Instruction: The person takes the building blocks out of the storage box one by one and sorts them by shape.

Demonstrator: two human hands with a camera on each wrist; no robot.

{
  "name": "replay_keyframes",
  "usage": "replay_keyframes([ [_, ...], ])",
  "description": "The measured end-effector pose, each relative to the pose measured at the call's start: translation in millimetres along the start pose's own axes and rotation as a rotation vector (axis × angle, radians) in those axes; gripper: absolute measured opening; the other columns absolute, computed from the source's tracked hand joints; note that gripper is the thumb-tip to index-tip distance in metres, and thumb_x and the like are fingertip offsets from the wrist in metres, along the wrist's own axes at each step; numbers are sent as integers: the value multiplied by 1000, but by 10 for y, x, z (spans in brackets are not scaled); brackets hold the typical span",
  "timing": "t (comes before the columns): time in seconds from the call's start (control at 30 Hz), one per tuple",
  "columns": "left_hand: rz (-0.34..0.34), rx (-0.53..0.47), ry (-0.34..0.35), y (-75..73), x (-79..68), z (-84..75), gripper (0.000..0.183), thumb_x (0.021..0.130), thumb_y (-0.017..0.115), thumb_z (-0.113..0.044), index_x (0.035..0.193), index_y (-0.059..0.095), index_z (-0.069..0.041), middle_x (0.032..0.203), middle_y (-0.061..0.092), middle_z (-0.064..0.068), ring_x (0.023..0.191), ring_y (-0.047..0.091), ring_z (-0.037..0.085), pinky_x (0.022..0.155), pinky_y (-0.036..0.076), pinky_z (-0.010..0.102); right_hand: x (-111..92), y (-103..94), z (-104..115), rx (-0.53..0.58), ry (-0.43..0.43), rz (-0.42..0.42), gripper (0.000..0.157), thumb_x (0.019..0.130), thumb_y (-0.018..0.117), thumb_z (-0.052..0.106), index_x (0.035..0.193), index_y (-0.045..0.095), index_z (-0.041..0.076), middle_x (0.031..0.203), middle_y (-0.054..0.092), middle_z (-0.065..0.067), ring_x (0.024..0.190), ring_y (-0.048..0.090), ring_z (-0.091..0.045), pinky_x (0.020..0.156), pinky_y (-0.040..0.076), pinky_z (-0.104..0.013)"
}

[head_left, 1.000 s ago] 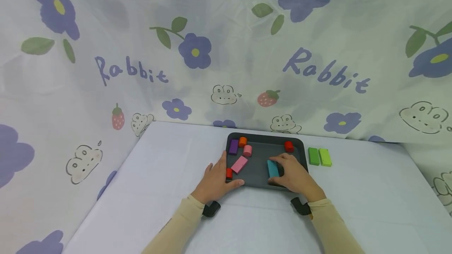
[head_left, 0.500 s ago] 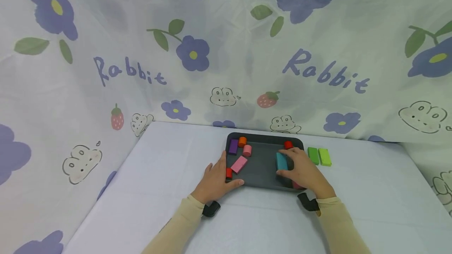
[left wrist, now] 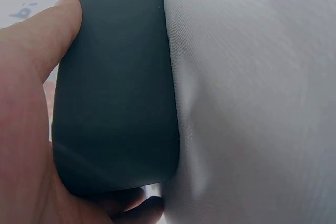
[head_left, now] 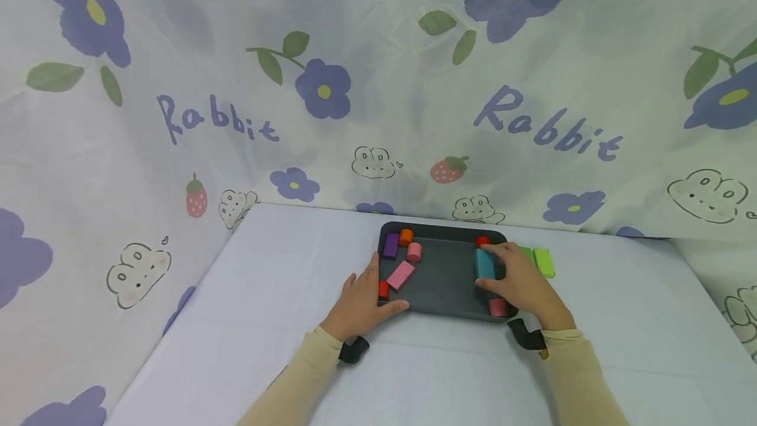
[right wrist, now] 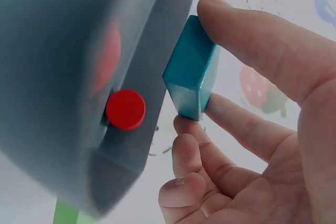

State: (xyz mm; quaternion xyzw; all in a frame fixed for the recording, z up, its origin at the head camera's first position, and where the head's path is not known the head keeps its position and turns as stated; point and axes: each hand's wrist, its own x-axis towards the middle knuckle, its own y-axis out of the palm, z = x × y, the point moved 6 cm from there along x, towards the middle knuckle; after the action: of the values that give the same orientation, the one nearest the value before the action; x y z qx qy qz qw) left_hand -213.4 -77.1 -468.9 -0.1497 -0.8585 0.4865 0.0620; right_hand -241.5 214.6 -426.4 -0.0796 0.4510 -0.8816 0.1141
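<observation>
In the head view my left hand (head_left: 357,306) grips the near left corner of the dark grey tray (head_left: 440,312), thumb along the front rim and fingers along the left side. The left wrist view shows the thumb over the rim and fingertips past the tray's corner (left wrist: 118,103). My right hand (head_left: 523,283) pinches a teal rectangular block (head_left: 485,263) between thumb and fingers over the tray's right part. A red cylinder (head_left: 482,241) stands just beyond the block. Near the front right corner of the tray lies a pinkish-red block (head_left: 498,307).
On the tray's left side lie a purple block (head_left: 391,246), an orange cylinder (head_left: 405,237), a pink cylinder (head_left: 414,252), a pink block (head_left: 401,276) and a red piece (head_left: 384,290). Outside, at right, are a yellow-green block (head_left: 544,263) and a partly hidden green block (head_left: 526,252).
My right hand has carried the teal block rightward and slightly away across the tray, uncovering the pinkish-red block and partly covering the green one. The left hand stays in place.
</observation>
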Motion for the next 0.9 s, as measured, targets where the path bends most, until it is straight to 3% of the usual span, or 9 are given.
replay_keyframes([
  [0.4,7,-6,-6,13,8,2,117,88,62,-69,159,5,3,164,23,18,147,31,34,118,15,62,-42,-153,-57,2,8,-38,69,86,80,22,142,50,-5,133,49,-30,110,58,-43,85,55,-55],
  [0.9,2,-11,4,32,8,16,117,88,62,-69,159,4,3,163,24,19,147,33,34,117,16,63,-113,-345,-238,-50,58,-57,70,87,79,26,143,49,-6,134,48,-32,109,56,-44,87,50,-59],
])
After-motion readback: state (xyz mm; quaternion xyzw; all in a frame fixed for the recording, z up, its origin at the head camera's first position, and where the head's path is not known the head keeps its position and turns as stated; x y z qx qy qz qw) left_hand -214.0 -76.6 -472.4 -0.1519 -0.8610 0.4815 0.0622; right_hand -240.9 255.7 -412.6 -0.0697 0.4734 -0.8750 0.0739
